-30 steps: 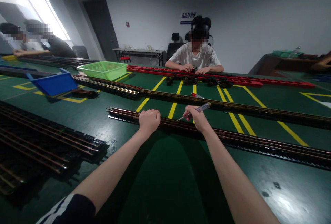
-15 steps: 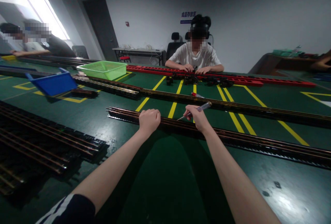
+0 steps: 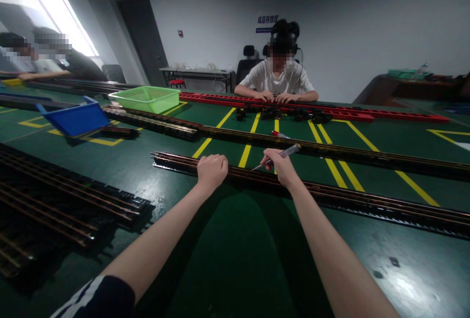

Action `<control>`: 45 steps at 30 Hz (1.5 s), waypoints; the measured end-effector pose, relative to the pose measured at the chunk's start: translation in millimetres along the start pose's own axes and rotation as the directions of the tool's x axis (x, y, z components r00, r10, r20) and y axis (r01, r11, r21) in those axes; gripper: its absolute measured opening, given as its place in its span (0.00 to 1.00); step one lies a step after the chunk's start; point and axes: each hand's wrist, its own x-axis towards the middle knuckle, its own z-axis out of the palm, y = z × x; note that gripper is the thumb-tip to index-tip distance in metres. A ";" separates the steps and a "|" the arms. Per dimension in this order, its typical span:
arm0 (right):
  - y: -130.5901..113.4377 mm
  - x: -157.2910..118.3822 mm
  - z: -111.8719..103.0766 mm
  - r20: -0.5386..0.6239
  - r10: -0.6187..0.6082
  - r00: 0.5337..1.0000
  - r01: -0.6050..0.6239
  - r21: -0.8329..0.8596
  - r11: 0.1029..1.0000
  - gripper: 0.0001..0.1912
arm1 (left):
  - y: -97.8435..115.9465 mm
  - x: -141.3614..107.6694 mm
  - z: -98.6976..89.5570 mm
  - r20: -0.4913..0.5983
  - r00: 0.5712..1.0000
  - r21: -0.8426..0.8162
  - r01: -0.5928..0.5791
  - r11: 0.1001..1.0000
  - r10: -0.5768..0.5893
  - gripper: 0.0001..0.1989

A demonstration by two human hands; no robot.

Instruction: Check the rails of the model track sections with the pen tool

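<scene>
A long black rail with copper-coloured strips point(image 3: 352, 198) lies across the green table in front of me. My left hand point(image 3: 212, 173) is closed around the rail near its left end, the fingers curled over the far side and mostly hidden. In my right hand point(image 3: 278, 165) is a screwdriver point(image 3: 291, 150) with a clear handle, held like a pen. Its thin shaft slants down to the left, and the tip meets the rail just right of my left hand. Whether the tip touches a strip or the black body, I cannot tell.
Behind lies a second long rail point(image 3: 330, 153), with a small red-tipped object point(image 3: 279, 134) beside it. Stacked rails point(image 3: 73, 195) fill the left. A blue bin point(image 3: 79, 118) and green basket point(image 3: 147, 100) stand further back. Across the table a person point(image 3: 277, 80) handles black parts by red racks point(image 3: 352, 115).
My hands, the screwdriver and the rail look unmoved. At the far left, a person's arm has shifted slightly.
</scene>
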 end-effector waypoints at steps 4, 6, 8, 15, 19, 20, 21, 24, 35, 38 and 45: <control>-0.4 0.3 0.8 -0.002 -0.001 1.000 0.001 0.021 1.000 0.17 | 1.2 0.4 -0.4 0.009 1.000 0.043 0.015 0.999 -0.016 0.17; -0.9 0.3 1.0 -0.002 0.003 1.000 -0.003 0.024 1.000 0.16 | 1.2 0.7 -0.5 0.010 1.000 0.042 0.016 0.999 -0.017 0.17; -1.0 0.2 0.7 -0.004 0.007 1.000 -0.007 0.025 1.000 0.16 | 0.7 0.8 -0.4 0.010 1.000 0.032 0.015 0.999 -0.015 0.18; 1.0 -0.5 -2.0 -0.040 0.015 0.999 -0.013 0.042 0.999 0.17 | 0.0 0.2 -0.5 0.014 1.000 0.016 0.010 1.000 -0.011 0.18; 0.8 -0.6 -2.4 -0.022 0.008 1.000 -0.008 0.036 0.999 0.17 | 0.8 0.2 -1.1 0.010 1.000 0.005 0.006 1.000 -0.006 0.18; 0.8 -0.6 -2.4 -0.017 0.008 1.000 -0.007 0.032 0.999 0.17 | 0.7 0.2 -1.2 0.009 1.000 -0.001 0.005 1.000 -0.005 0.18; 0.7 -0.6 -2.4 -0.014 0.008 1.000 -0.008 0.030 1.000 0.17 | 0.5 0.2 -1.1 0.009 1.000 -0.007 0.002 1.000 -0.002 0.18; 0.7 -0.7 -2.3 -0.018 0.011 1.000 -0.010 0.035 0.999 0.17 | -0.8 -0.1 -0.7 0.006 1.000 -0.013 -0.008 1.000 0.008 0.18; 1.5 0.2 -1.6 -0.009 0.012 1.000 -0.011 0.027 1.000 0.17 | 20.0 -10.6 -5.9 -0.127 0.959 -0.030 -0.261 0.965 0.255 0.14; 1.0 0.5 -1.1 -0.010 0.006 1.000 -0.006 0.022 1.000 0.17 | 31.0 -15.8 -5.6 -0.141 0.946 -0.045 -0.301 0.953 0.292 0.14; 1.8 0.9 -0.3 -0.027 0.008 1.000 -0.007 0.014 1.000 0.16 | 34.7 -15.9 -1.6 -0.009 0.955 -0.031 -0.296 0.955 0.295 0.18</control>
